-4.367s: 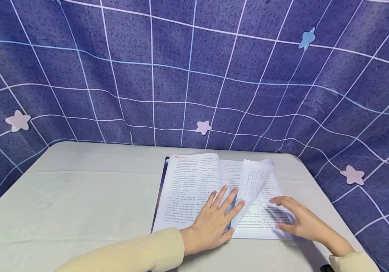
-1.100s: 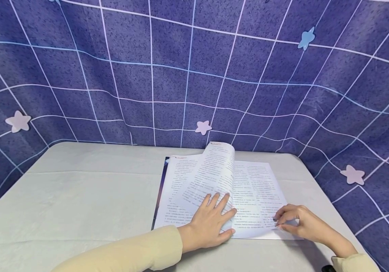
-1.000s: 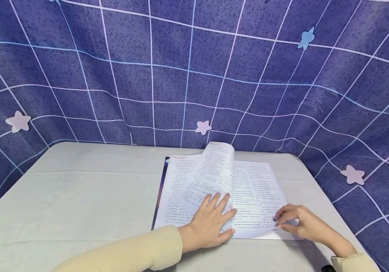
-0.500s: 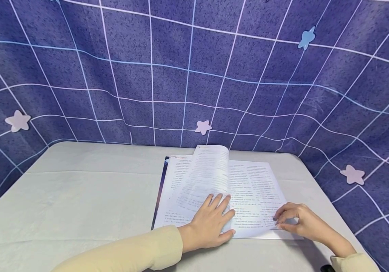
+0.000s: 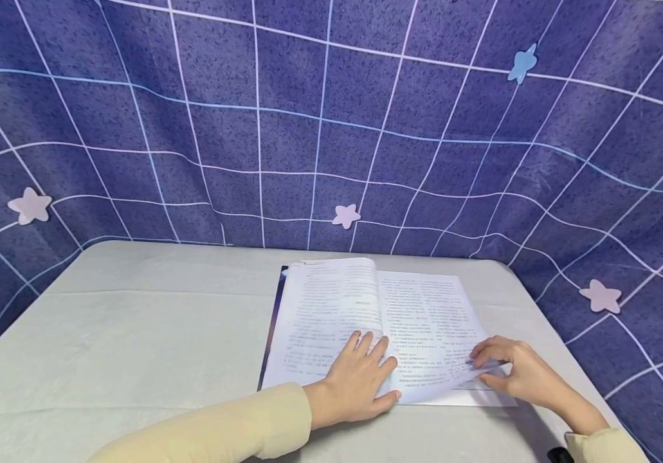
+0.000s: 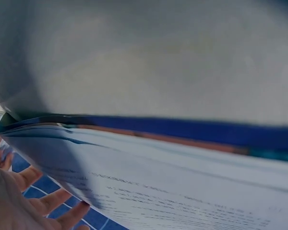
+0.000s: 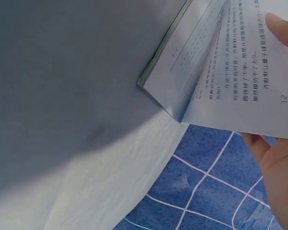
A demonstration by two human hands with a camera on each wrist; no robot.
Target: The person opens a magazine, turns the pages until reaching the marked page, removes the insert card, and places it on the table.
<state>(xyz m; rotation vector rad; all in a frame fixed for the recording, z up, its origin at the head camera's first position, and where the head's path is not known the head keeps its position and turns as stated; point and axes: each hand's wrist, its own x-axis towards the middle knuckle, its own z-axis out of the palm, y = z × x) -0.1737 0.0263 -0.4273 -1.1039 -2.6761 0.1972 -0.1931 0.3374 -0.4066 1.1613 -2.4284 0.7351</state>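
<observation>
Purple-blue fabric backdrop [image 5: 221, 128], ruled with white and pale-blue lines, fills the upper part of the head view and runs down both sides. Below it, a surface [image 5: 152, 334] in pale grey cloth spans the lower part of the frame. An open book [image 5: 418, 315] lies on this surface, right of the lower centre; its dark cover [image 5: 271, 328] shows along the left edge. One page [image 7: 245, 115] of the book, seen at upper right in the right wrist view, is raised at an angle from the leaves beneath. A cream left sleeve [image 5: 221, 424] enters at the bottom edge. The left hand [image 5: 354, 379] rests on the lower part of the book near the gutter, fingers straight and spread wide. The right hand [image 5: 522, 373], at lower right, pinches the raised page, its thumb on the printed face and the other fingers behind. A cream right sleeve [image 5: 606, 447] occupies the lower right corner. Smallest are a blue star [image 5: 522, 63] at upper right and the printed number "12" [image 7: 283, 98] on the page.
</observation>
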